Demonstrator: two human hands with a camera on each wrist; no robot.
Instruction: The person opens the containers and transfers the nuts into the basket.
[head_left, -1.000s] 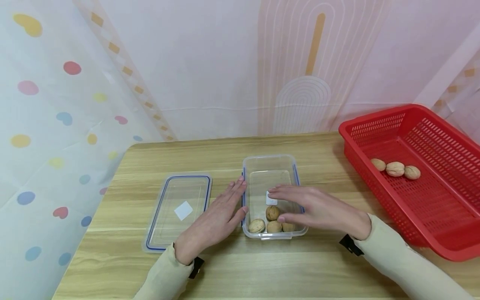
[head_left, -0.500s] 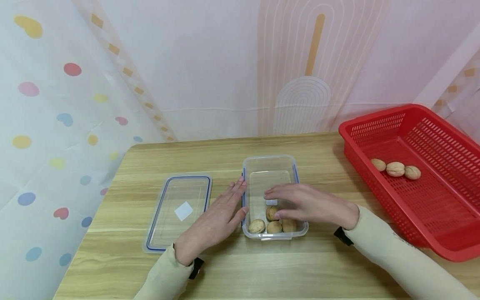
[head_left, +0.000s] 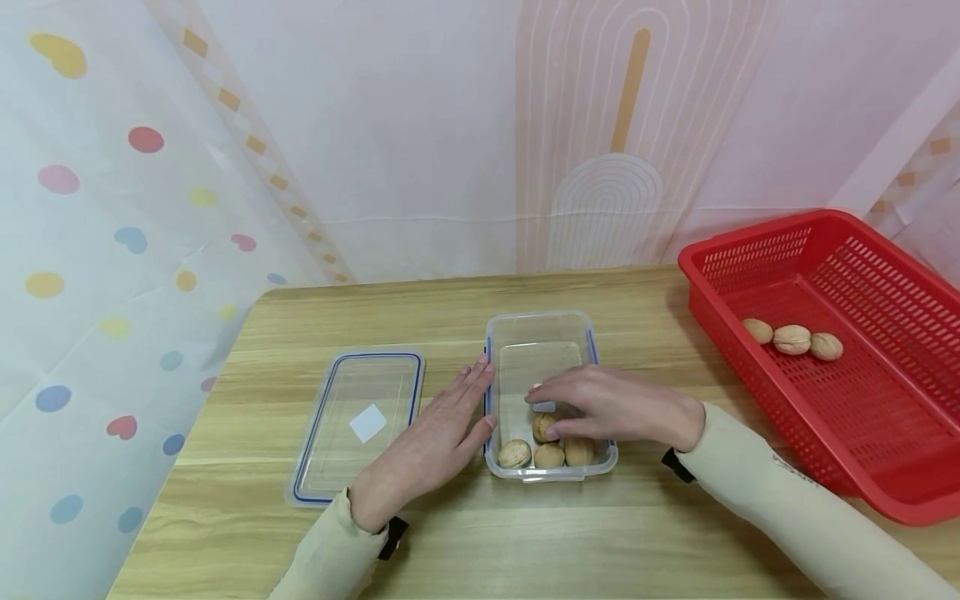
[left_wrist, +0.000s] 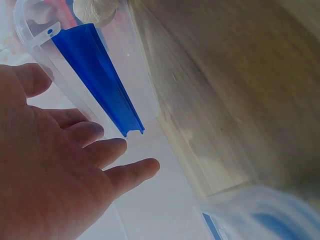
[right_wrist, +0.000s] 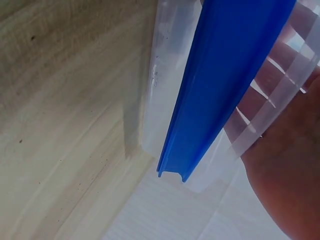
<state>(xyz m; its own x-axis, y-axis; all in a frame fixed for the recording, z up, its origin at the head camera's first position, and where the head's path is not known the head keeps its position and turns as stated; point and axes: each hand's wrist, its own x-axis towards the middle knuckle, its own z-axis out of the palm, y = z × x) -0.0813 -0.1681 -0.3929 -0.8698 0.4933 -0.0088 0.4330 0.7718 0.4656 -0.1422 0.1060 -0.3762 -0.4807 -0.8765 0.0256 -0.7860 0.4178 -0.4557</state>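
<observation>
A clear plastic container (head_left: pixel 538 333) with blue side clips stands on the table, holding several walnuts (head_left: pixel 514 454) near its front end. My left hand (head_left: pixel 431 446) lies along the container's left side, fingers straight, fingertips at the rim. In the left wrist view those fingers are beside a blue clip (left_wrist: pixel 100 80). My right hand (head_left: pixel 618 408) reaches over the right rim into the container, fingers loosely bent, thumb beside a darker walnut (head_left: pixel 543 427). Whether the thumb touches that walnut is unclear. Through the clear wall in the right wrist view, the right-hand fingers (right_wrist: pixel 272 75) show behind another blue clip (right_wrist: pixel 225 75).
Left of the container lies its clear lid (head_left: pixel 360 375) with a blue seal and a white square label (head_left: pixel 367 423). A red perforated basket (head_left: pixel 795 417) stands at the right with three walnuts (head_left: pixel 791 339) inside. A patterned cloth (head_left: pixel 420 167) hangs behind the wooden table (head_left: pixel 525 542).
My right hand has moved slightly left and lower, deeper into the container, bringing its thumb closer to the darker walnut. The left hand, container, lid and basket look unchanged.
</observation>
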